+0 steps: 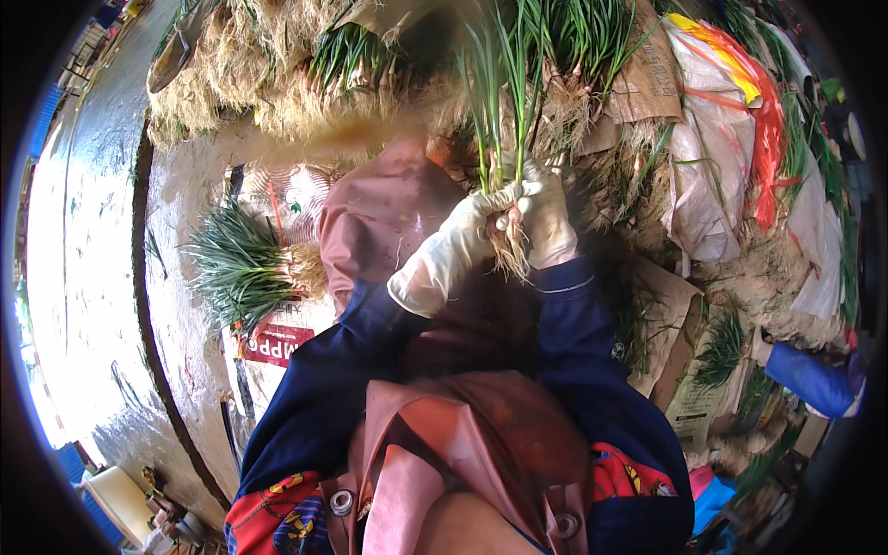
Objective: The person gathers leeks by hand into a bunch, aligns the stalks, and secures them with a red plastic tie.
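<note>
In front of my chest a few spring onions [499,139] stand upright, green leaves up, pale bulbs and stringy roots hanging down. My left hand [449,250], in a whitish glove, is closed round their lower stalks from the left. Close against it on the right, my right hand [552,222], gloved alike, also grips the stalks just above the bulbs. Some of its fingers are hidden behind the onions. Below the hands a brownish-pink apron [388,208] covers my lap and knees.
A tied bunch of spring onions [236,264] lies on sacking at the left. Heaped onions with dry roots [236,55] line the far side. White and orange sacks [708,157] lie at right. Another person's blue sleeve [809,377] reaches in, beside a smaller bunch [721,351].
</note>
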`<move>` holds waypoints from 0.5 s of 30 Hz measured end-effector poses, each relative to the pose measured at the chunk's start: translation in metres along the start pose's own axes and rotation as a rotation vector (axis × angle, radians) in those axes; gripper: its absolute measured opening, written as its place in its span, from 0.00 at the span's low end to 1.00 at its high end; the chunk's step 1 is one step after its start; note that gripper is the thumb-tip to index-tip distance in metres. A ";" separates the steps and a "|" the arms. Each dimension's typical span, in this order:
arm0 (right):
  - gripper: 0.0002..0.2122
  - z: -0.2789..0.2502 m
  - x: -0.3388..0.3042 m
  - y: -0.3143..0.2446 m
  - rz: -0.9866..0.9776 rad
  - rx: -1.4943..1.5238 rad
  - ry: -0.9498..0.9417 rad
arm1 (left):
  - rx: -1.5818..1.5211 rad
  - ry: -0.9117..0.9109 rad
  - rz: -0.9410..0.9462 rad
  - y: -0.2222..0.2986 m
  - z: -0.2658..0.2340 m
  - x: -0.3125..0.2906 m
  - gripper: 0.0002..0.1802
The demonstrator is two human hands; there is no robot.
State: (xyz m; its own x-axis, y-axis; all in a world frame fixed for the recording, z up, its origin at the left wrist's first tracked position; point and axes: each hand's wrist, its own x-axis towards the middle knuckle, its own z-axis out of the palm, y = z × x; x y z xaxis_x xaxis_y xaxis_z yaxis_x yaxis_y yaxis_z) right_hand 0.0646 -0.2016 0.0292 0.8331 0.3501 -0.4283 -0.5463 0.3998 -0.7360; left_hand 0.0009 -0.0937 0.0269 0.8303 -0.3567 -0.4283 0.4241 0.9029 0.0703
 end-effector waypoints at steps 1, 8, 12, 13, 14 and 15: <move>0.15 -0.002 -0.001 0.000 0.041 0.024 -0.060 | -0.060 -0.042 -0.016 -0.002 -0.002 0.001 0.15; 0.13 -0.005 -0.001 -0.004 0.233 0.324 -0.299 | -0.289 -0.286 -0.151 -0.003 -0.020 0.000 0.13; 0.07 -0.012 0.010 0.015 -0.263 -0.119 -0.116 | -0.223 -0.281 -0.119 0.002 -0.027 -0.011 0.14; 0.05 -0.021 0.010 0.020 -0.281 -0.161 -0.099 | -0.236 -0.255 -0.128 0.003 -0.028 -0.017 0.13; 0.03 -0.030 0.009 0.025 -0.366 -0.192 -0.132 | -0.196 -0.137 -0.111 0.003 -0.028 -0.024 0.14; 0.02 -0.039 0.008 0.032 -0.342 -0.115 -0.233 | -0.133 -0.156 -0.116 0.005 -0.027 -0.032 0.16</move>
State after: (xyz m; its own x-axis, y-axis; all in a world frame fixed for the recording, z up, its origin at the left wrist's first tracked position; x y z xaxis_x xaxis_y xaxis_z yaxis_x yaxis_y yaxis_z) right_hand 0.0572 -0.2191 -0.0182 0.9156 0.4010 -0.0291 -0.2177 0.4336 -0.8744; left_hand -0.0332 -0.0718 0.0167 0.8288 -0.4837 -0.2814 0.4774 0.8735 -0.0956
